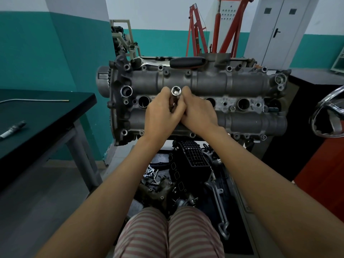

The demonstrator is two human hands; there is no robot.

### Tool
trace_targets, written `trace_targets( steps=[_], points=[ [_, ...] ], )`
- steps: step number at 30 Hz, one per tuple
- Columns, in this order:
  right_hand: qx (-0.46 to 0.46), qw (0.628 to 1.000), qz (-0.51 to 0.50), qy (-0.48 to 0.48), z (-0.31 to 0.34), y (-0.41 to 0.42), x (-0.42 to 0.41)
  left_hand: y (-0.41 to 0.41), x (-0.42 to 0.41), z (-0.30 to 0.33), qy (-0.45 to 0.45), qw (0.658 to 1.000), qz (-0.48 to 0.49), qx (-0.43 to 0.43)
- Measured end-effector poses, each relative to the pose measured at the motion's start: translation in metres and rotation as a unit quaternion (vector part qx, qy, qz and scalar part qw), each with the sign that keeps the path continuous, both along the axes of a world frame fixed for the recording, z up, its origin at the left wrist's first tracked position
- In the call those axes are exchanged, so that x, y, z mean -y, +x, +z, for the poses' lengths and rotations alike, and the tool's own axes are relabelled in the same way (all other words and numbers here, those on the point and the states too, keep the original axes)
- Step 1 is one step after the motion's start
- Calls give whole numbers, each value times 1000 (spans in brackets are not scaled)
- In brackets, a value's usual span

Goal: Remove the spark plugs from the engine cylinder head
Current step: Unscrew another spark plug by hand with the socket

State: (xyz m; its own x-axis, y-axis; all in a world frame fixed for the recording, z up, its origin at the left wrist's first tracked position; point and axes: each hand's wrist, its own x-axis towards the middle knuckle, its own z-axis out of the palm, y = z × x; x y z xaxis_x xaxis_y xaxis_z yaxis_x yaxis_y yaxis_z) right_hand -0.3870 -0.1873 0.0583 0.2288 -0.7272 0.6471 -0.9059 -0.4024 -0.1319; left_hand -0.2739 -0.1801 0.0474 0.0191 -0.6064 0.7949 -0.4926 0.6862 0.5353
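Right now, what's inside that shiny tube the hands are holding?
The socket shows a hollow, dark opening at its top. Left hand and right hand wrap its lower part, hiding anything underneath, including any spark plug.

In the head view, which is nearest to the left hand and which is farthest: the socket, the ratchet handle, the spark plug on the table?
Measured from the left hand:
1. The socket: gripped between the fingers of both hands, over the cylinder head.
2. The ratchet handle: lying on the far edge of the engine, behind the hands.
3. The spark plug: on the dark table, far to the left.
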Motion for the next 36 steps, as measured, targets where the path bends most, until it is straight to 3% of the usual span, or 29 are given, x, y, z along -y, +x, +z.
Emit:
trace_targets(
  steps=[10,17,27,32,36],
  points=[
    [-38,999,-23,-15,0,-1,-1,-1,-1,2,-17,1000,6,-2],
    [2,1000,-5,-15,0,0,-2,-1,-1,2,-4,1000,-2,-9],
    [-22,999,-13,-34,-2,-1,-1,-1,-1,2,-8,1000,-4,0],
    [24,999,8,-22,-1,0,-2,-1,0,1,-6,1000,4,7],
    [-13,999,-27,-31,-1,0,1,-1,2,4,-29,1000,6,-1]
  ],
)
